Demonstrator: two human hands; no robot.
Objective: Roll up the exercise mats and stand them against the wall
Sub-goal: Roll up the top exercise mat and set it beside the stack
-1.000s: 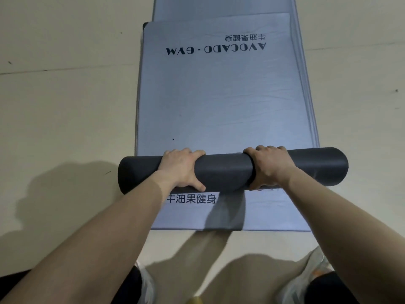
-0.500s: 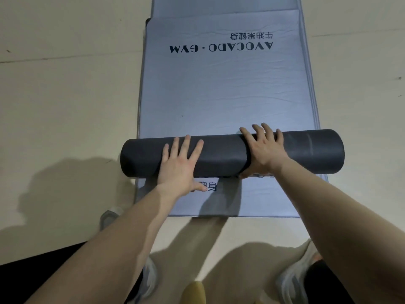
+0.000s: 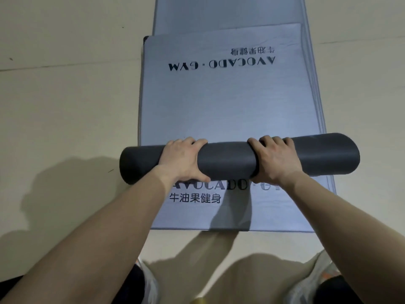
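Hands come first: left hand [image 3: 183,160] and right hand [image 3: 275,160] both grip the dark roll [image 3: 228,160], lying crosswise at centre. Beyond, toward 12 o'clock, grey mats [image 3: 225,106] lie flat, seemingly stacked; rolling looks barely begun, nothing stands against a wall.

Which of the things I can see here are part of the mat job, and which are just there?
Part of the job: dark roll, left hand, right hand, flat grey mats.

Just there: floor, shoes.
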